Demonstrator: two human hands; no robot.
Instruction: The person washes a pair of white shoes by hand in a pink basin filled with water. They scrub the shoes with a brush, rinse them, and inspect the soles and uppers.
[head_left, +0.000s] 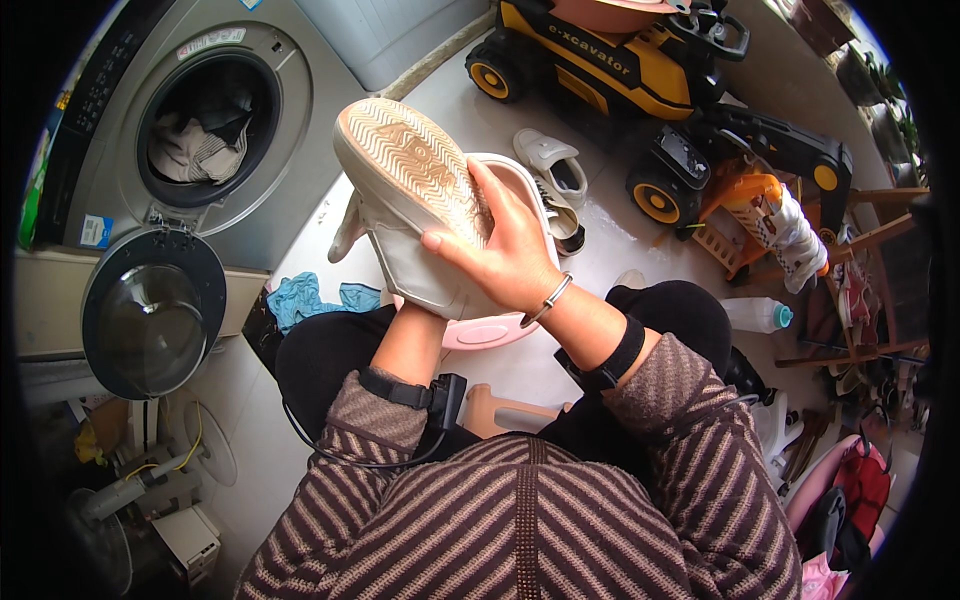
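A white shoe (405, 157) is held up in front of me with its tan, zigzag-patterned sole facing the camera. Across the sole and the side lies my right hand (502, 247), shut on the shoe, with a metal bangle at the wrist. Only the wrist of my left hand (412, 322) shows plainly; it runs up behind the shoe, which hides the fingers. A pink plastic basin (487, 334) is below and behind the shoe, partly covered. Past it on the floor are a white shoe (551, 161) and a black-and-white shoe (562, 221).
At the left a front-load washing machine (300, 187) has its round door (154, 311) open and laundry (199, 150) inside. Blue cloth (296, 300) lies near my knee. A yellow-and-black toy excavator (600, 67), a white bottle (754, 315) and a wooden rack (862, 349) stand to the right.
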